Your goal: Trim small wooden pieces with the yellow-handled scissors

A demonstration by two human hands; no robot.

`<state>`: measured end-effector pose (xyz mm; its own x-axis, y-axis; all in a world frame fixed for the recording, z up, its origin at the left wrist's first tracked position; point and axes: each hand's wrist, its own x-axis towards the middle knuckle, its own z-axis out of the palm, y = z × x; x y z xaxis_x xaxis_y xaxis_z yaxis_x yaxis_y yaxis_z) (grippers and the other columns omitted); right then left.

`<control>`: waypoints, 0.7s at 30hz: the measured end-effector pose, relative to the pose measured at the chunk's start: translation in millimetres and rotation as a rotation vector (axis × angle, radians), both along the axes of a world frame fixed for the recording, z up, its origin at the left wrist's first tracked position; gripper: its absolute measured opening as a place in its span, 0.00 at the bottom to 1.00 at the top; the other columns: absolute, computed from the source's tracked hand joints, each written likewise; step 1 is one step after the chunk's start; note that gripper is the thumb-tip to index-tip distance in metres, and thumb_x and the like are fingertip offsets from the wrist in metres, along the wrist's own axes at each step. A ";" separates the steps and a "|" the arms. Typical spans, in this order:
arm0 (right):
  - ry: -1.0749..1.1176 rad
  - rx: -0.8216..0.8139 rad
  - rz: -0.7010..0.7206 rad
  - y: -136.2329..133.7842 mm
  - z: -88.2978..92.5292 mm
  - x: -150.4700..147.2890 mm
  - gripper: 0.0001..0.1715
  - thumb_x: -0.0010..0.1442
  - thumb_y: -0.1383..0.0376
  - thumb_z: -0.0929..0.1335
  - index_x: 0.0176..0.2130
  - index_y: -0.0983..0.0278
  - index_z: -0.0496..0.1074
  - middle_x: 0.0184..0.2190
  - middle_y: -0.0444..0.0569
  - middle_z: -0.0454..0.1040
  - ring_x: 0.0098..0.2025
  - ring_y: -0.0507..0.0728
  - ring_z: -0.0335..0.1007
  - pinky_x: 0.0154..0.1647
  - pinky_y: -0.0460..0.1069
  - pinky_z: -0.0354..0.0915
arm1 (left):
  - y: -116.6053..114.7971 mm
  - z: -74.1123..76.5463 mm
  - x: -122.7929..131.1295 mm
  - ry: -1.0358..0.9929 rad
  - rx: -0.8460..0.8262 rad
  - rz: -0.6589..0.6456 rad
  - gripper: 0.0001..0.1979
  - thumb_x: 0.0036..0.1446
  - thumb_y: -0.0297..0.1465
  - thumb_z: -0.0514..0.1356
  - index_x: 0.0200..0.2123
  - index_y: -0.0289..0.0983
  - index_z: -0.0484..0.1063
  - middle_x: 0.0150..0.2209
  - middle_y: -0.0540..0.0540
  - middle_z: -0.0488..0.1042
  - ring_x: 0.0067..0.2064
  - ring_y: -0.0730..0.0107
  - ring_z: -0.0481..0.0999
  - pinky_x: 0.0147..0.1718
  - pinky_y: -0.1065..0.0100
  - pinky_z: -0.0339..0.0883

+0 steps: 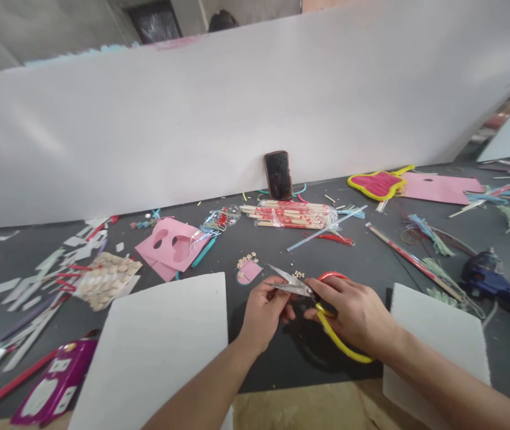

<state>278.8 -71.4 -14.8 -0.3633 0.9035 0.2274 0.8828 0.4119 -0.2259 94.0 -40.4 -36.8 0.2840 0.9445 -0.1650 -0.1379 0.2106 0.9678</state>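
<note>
**Scissors at work on a small piece, mid-table**

At the near left lay one purple packet (58, 382), with a heap of pale wooden cut-outs (105, 278) beyond it. One white foam sheet (156, 346) sat just left of the hands. Farther back, a pink paper sheet (172, 242) showed two heart-shaped holes, so two hearts seemed already cut out. Right of it, one small pink rounded piece (249, 272) carried a cluster of beads on its far edge and looked at least partly decorated.

In the middle, the left hand (264, 310) had its fingertips pinched on something at the blades, too small to make out. The red-and-yellow-handled steel scissors (295, 285) were held over the dark tabletop (384, 269), near and central, with the blades parted and pointing far-left. The right hand (356, 316) grasped them, fingers curled over the red loop and the yellow loop trailing under the palm. The cut appeared to be under way, not finished.

Behind the hands, one dark phone (278, 174) leaned on the white wall (237, 119), with one clear-wrapped bundle of red-and-white sticks (291, 215) in front of it. Farther right came a second white foam sheet (434, 340), one pink shape with a yellow border (378, 184) and one blue glue gun (492, 280).
</note>
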 end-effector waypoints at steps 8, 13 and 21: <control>0.047 0.002 0.023 3.6 2.7 0.6 0.26 0.60 0.50 0.62 0.51 0.63 0.67 0.40 0.55 0.73 0.40 0.60 0.71 0.38 0.51 0.67 | 1.7 -0.1 -1.4 0.028 0.017 0.024 0.10 0.52 0.37 0.63 0.30 0.35 0.71 0.24 0.50 0.74 0.23 0.73 0.75 0.19 0.76 0.64; 0.003 -0.013 0.001 1.6 7.1 -0.5 0.30 0.56 0.46 0.64 0.51 0.62 0.67 0.39 0.54 0.71 0.39 0.60 0.70 0.35 0.52 0.66 | -0.7 1.4 -2.5 0.001 0.043 0.025 0.06 0.53 0.34 0.62 0.30 0.37 0.73 0.27 0.49 0.77 0.29 0.68 0.78 0.28 0.71 0.72; -0.011 -0.016 0.009 0.2 8.7 -3.0 0.38 0.53 0.41 0.64 0.53 0.63 0.65 0.40 0.56 0.69 0.39 0.62 0.68 0.35 0.54 0.66 | 0.5 -1.8 -6.6 0.066 0.143 0.060 0.04 0.51 0.30 0.63 0.28 0.35 0.76 0.24 0.50 0.75 0.27 0.71 0.75 0.30 0.71 0.70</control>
